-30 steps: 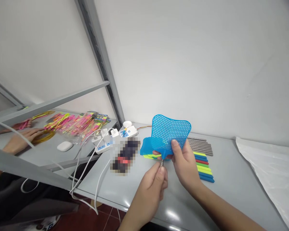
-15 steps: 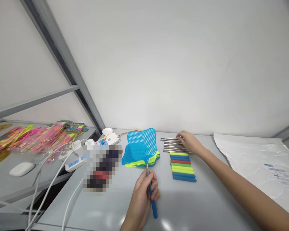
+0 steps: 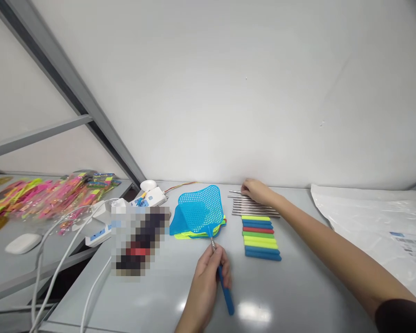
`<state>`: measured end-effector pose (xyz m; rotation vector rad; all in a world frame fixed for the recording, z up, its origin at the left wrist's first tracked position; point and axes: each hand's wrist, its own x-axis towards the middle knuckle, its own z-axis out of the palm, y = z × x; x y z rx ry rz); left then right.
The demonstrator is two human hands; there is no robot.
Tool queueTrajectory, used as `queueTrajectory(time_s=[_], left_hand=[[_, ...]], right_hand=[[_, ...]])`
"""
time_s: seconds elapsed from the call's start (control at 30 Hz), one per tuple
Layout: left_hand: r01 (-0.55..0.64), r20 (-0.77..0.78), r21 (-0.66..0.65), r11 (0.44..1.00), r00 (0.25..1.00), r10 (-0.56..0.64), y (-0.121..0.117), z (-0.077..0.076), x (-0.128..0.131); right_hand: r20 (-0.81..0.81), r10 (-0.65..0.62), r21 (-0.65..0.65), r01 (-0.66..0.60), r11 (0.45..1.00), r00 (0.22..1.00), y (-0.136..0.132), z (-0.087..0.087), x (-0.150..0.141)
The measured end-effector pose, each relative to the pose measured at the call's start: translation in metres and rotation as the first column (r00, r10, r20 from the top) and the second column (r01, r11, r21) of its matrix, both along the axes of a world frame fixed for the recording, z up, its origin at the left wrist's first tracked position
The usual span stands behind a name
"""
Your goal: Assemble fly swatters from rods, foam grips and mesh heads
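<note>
Blue fly swatter (image 3: pixel 201 209) lies on a pile of swatters (image 3: pixel 190 235), its handle held tight in the left hand (image 3: pixel 206 286). Open right hand (image 3: pixel 258 192) touches steel rods (image 3: pixel 253 206) beside colored grips (image 3: pixel 260 238).

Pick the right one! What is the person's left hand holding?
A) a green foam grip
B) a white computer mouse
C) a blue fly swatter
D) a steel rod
C: the left hand is wrapped around the blue handle of the blue fly swatter.
</note>
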<state>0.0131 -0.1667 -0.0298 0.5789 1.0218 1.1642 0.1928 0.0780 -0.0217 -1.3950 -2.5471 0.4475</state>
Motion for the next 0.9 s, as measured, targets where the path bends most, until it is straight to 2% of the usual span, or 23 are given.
queueTrajectory(time_s=[0.07,0.13,0.2,0.3,0.4,0.5,0.57,0.67,0.77,0.9], left_hand=[[0.080,-0.157,-0.013,0.997,0.984,-0.081,0.001,0.007,-0.005],[0.166,-0.377,0.022,0.986,0.915,-0.145,0.001,0.018,-0.010],[0.293,-0.609,0.093,0.952,0.773,-0.178,-0.002,0.027,-0.014],[0.510,-0.858,0.133,0.850,0.488,-0.159,-0.009,0.030,-0.018],[0.634,-0.965,0.078,0.770,0.243,-0.101,-0.016,0.018,-0.018],[0.700,-0.997,0.032,0.713,0.070,-0.023,-0.019,0.004,-0.017],[0.730,-0.999,0.037,0.683,0.003,0.050,-0.017,-0.001,-0.016],[0.758,-0.987,0.070,0.648,-0.041,0.155,-0.014,-0.005,-0.013],[0.761,-0.975,0.103,0.641,-0.050,0.216,-0.011,-0.007,-0.011],[0.740,-0.975,0.122,0.662,-0.036,0.219,-0.012,-0.010,-0.010]], right_hand=[[-0.031,-0.032,0.010,0.032,0.999,0.999,-0.004,0.004,0.000],[-0.079,-0.069,0.034,0.072,0.997,0.994,-0.010,0.013,0.001],[-0.140,-0.108,0.077,0.120,0.990,0.984,-0.019,0.027,0.006],[-0.230,-0.167,0.157,0.205,0.966,0.959,-0.038,0.051,0.020],[-0.311,-0.204,0.230,0.282,0.932,0.928,-0.061,0.071,0.039],[-0.368,-0.203,0.254,0.308,0.917,0.907,-0.088,0.081,0.054],[-0.330,-0.183,0.219,0.263,0.940,0.926,-0.106,0.081,0.058],[-0.164,-0.124,0.146,0.148,0.978,0.979,-0.130,0.074,0.056],[0.058,-0.032,0.088,0.027,0.996,0.998,-0.150,0.060,0.044],[0.273,0.105,0.003,-0.111,0.994,0.956,-0.169,0.043,0.019]])
